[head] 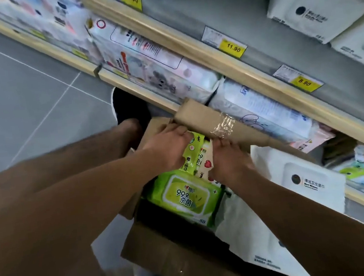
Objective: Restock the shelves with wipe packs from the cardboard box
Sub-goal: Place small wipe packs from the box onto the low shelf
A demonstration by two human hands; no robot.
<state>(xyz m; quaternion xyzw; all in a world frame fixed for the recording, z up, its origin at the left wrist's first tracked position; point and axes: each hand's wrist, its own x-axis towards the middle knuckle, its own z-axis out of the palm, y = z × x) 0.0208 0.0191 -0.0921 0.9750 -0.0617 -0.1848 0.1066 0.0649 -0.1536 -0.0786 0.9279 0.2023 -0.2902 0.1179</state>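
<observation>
An open cardboard box (168, 256) sits on the floor against the shelf base, its far flap (211, 122) taped and folded up. Inside lie a flat green wipe pack (186, 197), upright green and cream packs (198, 156) and white packs (305, 182). My left hand (168, 146) grips the upright green pack from the left. My right hand (229, 161) presses on the cream pack with a red heart from the right. Both hands are down in the box, fingers closed around the upright packs.
Wooden-edged shelves (236, 67) run diagonally across the right, stocked with white and pastel wipe packs and carrying yellow price tags (233, 47). Grey tiled floor (21, 88) spreads to the left. A dark shoe (127, 108) stands beside the box.
</observation>
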